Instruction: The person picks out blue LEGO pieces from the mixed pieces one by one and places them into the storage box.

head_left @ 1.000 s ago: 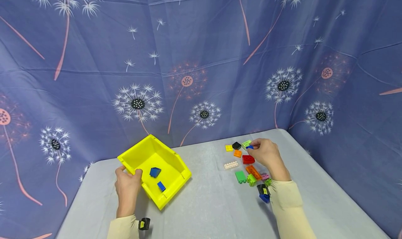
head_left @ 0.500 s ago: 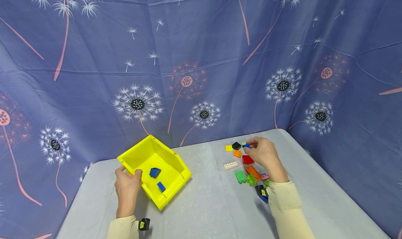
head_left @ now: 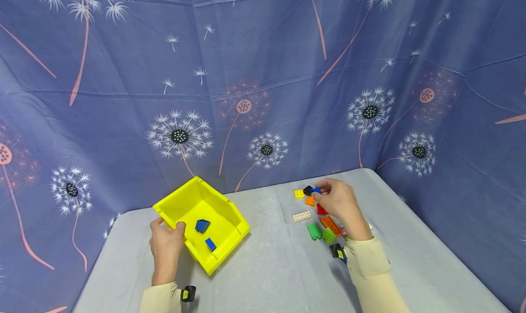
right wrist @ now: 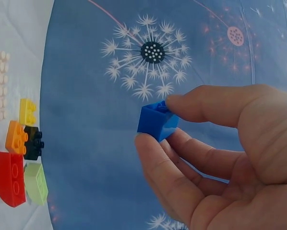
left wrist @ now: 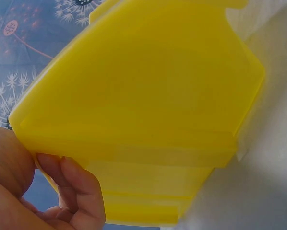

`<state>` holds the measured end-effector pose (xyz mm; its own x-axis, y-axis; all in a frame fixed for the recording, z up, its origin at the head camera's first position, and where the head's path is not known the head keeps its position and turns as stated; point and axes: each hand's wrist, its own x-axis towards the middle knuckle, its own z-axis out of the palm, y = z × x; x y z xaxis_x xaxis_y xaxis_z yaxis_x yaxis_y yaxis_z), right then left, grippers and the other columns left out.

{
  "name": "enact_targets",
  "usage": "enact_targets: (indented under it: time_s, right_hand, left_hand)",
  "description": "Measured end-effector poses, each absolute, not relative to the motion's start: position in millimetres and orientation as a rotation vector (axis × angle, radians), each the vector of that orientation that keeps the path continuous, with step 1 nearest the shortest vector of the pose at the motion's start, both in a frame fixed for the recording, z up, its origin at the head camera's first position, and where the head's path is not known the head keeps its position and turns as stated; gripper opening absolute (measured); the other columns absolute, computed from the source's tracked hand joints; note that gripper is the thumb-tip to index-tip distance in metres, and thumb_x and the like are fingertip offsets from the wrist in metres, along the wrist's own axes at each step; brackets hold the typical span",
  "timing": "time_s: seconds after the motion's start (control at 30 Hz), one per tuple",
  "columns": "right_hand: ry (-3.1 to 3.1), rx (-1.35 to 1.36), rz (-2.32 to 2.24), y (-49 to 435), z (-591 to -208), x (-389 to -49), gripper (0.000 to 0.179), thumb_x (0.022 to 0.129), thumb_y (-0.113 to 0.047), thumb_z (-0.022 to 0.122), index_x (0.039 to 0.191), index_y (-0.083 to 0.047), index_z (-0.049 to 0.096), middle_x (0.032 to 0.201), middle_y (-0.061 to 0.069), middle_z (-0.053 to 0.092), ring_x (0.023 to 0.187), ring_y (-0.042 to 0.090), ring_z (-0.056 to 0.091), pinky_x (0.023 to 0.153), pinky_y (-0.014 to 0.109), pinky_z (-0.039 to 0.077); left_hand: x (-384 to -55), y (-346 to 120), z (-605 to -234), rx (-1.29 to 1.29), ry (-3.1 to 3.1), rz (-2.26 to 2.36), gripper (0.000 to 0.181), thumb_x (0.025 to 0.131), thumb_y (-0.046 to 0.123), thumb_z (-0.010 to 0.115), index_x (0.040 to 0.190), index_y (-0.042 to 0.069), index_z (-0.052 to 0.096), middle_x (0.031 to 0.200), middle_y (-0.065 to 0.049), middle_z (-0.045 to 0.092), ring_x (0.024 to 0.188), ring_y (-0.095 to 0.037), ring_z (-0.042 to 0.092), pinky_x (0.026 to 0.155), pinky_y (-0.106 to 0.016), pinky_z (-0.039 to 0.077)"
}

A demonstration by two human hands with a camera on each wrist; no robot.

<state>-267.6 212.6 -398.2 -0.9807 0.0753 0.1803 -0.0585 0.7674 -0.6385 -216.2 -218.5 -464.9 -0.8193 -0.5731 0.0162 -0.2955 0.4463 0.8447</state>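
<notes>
My left hand (head_left: 166,244) grips the left wall of a yellow plastic bin (head_left: 219,201), thumb over the rim and fingers curled beneath it in the left wrist view. The bin is held tilted at the left of the table. Two blue building blocks, a larger one (head_left: 202,225) and a smaller one (head_left: 211,244), lie inside it. At the right, my right hand (head_left: 340,202) pinches a blue building block (right wrist: 158,120) between thumb and fingertips. In the right wrist view it appears against the curtain, raised beside the loose blocks.
Around my right hand lie a yellow block (head_left: 299,193), a black block (head_left: 307,191), a white block (head_left: 302,216), a red block (right wrist: 10,178), a pale green block (right wrist: 36,183) and several others. A patterned curtain (head_left: 263,75) hangs along the table's far edge.
My right hand has moved left with the blue block, from over the pale green block to near the black one. My left hand and the bin have stayed in place.
</notes>
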Motion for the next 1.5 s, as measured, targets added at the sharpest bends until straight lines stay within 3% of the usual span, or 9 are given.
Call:
enact_targets:
  time_s: [0.33, 0.87, 1.5]
  right_hand:
    - [-2.753, -0.008, 1.052, 203.7, -396.7, -265.7, 0.026, 0.090, -0.021, 0.077, 0.110, -0.005, 0.074, 0.095, 0.008, 0.074, 0.087, 0.024, 0.068, 0.075, 0.038, 0.055]
    - [-2.686, 0.122, 1.059, 193.2, -398.0, -263.3, 0.023, 0.090, -0.018, 0.076, 0.111, -0.008, 0.076, 0.096, 0.006, 0.074, 0.090, 0.023, 0.070, 0.082, 0.044, 0.055]
    - [-2.633, 0.191, 1.085, 178.2, -397.5, -256.7, 0.024, 0.088, -0.019, 0.077, 0.111, -0.010, 0.076, 0.096, 0.004, 0.074, 0.092, 0.022, 0.071, 0.082, 0.045, 0.055]
  left_hand:
    - [-215.2, -218.1, -463.6, 0.742, -2.398, -1.312, 0.077, 0.093, 0.024, 0.059, 0.154, -0.009, 0.026, 0.078, -0.013, 0.058, 0.054, -0.023, 0.053, 0.047, -0.034, 0.041]
    - [-215.6, -217.8, -463.5, 0.756, -2.394, -1.327, 0.077, 0.093, 0.023, 0.060, 0.154, -0.009, 0.025, 0.083, -0.015, 0.058, 0.058, -0.024, 0.055, 0.049, -0.034, 0.043]
    - [-216.5, -219.7, -464.9, 0.726, -2.397, -1.302, 0.078, 0.092, 0.024, 0.060, 0.153, -0.010, 0.026, 0.078, -0.013, 0.059, 0.055, -0.024, 0.054, 0.049, -0.035, 0.042]
